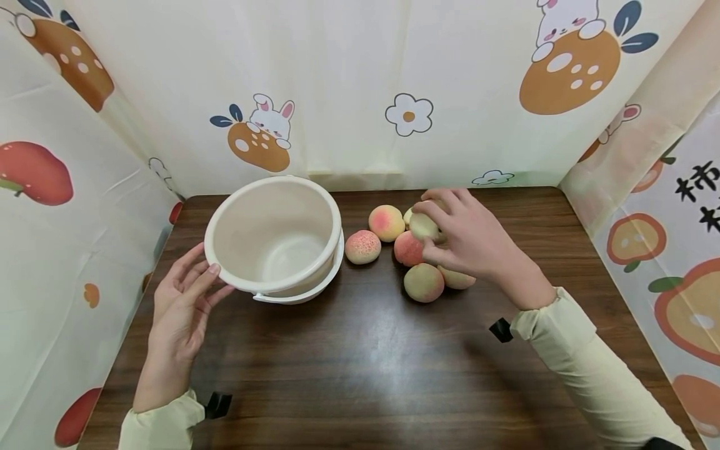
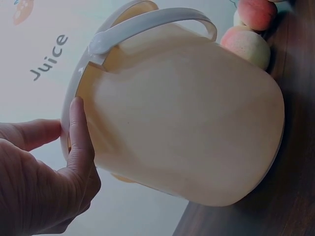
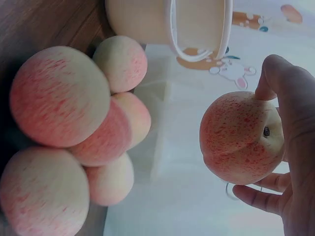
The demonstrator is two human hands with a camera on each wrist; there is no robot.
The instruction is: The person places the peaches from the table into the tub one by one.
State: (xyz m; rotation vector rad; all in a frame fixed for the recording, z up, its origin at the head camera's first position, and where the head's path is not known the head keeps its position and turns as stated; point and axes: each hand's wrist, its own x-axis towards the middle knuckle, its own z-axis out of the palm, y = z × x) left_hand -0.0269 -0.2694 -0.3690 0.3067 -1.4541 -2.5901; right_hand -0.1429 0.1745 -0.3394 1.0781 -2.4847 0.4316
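An off-white plastic bucket (image 1: 270,231) stands at the left of the table, its inside bare. Its rim is pinched between the thumb and fingers of my left hand (image 1: 182,307), on the left side. In the left wrist view the bucket's white handle (image 2: 157,19) arches across its side. My right hand (image 1: 471,239) holds a peach (image 3: 238,140) in the air, gripped by thumb and fingertips. Below it lies a loose group of several pink and yellow-green peaches (image 1: 424,283), with one peach (image 1: 362,247) closest to the bucket.
The dark wood-grain table (image 1: 360,375) reaches back to a printed curtain (image 1: 349,94) with rabbits and fruit. More printed cloth (image 1: 641,250) hangs along the right, and another sheet (image 1: 39,281) along the left.
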